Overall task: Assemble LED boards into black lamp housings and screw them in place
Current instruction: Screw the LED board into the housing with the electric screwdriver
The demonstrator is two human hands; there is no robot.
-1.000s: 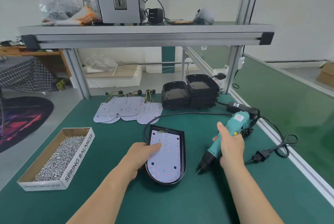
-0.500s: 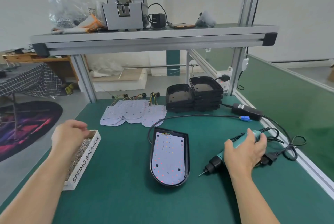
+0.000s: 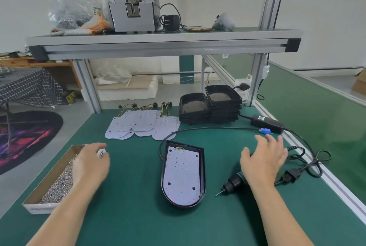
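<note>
Lamp housing [image 3: 202, 166], axis near-far, rounded end nearest

Left hand [image 3: 90, 163] came off the LED board [image 3: 181, 174] and moved left to the box of screws [image 3: 37, 209], ending over its far end with fingers curled down; any screws in its grip could not be made out. Right hand [image 3: 264, 158] lowered the electric screwdriver [image 3: 232, 183] onto the desk [image 3: 134, 196], then let go and hovered over the handle, fingers spread.
</note>
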